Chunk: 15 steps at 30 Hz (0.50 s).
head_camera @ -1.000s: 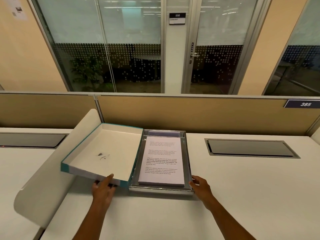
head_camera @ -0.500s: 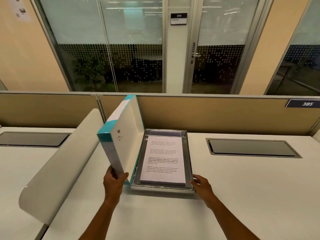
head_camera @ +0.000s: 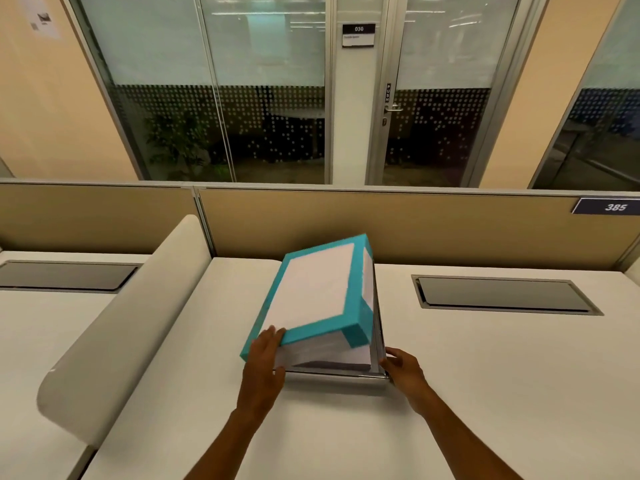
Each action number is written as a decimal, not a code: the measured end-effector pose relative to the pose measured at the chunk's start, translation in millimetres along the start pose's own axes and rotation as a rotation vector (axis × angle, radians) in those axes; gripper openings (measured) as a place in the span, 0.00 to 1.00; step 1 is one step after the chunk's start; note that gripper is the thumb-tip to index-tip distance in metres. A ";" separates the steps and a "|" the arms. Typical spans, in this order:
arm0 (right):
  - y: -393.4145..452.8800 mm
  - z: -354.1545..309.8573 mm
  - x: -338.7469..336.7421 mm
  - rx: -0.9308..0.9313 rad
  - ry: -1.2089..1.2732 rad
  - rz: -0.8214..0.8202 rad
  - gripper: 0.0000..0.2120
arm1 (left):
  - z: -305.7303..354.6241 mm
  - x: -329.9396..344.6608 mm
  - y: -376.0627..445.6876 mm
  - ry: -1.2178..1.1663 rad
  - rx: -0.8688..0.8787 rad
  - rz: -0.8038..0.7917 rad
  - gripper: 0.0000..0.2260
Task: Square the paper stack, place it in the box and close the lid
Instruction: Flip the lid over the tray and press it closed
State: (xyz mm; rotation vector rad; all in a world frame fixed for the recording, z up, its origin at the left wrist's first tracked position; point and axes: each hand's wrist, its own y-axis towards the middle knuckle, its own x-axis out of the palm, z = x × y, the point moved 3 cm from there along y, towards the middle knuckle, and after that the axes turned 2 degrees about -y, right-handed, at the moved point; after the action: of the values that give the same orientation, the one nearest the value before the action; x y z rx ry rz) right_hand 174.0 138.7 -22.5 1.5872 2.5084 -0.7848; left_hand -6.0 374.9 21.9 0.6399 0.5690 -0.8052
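Note:
A white lid with teal edges (head_camera: 313,294) hangs tilted over the silver box (head_camera: 379,341), its left side raised and its right side low against the box's right wall. My left hand (head_camera: 265,355) grips the lid's near left edge. My right hand (head_camera: 401,367) rests against the box's near right corner. The paper stack is almost wholly hidden under the lid; only a dark gap shows at the near edge.
The box stands on a white desk (head_camera: 485,393). A curved white divider (head_camera: 121,327) rises to the left. Grey cable hatches (head_camera: 502,294) lie at right and at far left (head_camera: 65,275). A tan partition (head_camera: 415,226) closes off the back.
My left hand swung the lid from lying open on the left, up through vertical, and over onto the box. The right hand stayed at the box's near right corner.

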 end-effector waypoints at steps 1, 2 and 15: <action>-0.5 -0.6 -0.2 0.003 0.000 -0.007 0.20 | 2.2 4.9 -1.3 0.053 0.010 -0.013 0.29; -1.0 -1.0 -0.2 0.007 -0.001 -0.014 0.19 | 4.3 9.0 -2.4 0.109 0.026 -0.016 0.29; -6.6 -23.2 3.4 0.180 0.276 0.010 0.19 | -5.8 35.2 -17.3 0.446 0.207 -0.109 0.39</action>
State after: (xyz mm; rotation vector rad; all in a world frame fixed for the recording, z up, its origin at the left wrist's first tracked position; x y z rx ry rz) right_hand 171.6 149.8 -0.9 1.8827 2.6775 -0.8660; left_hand -1.0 353.3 -11.0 0.9969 0.9394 -0.8335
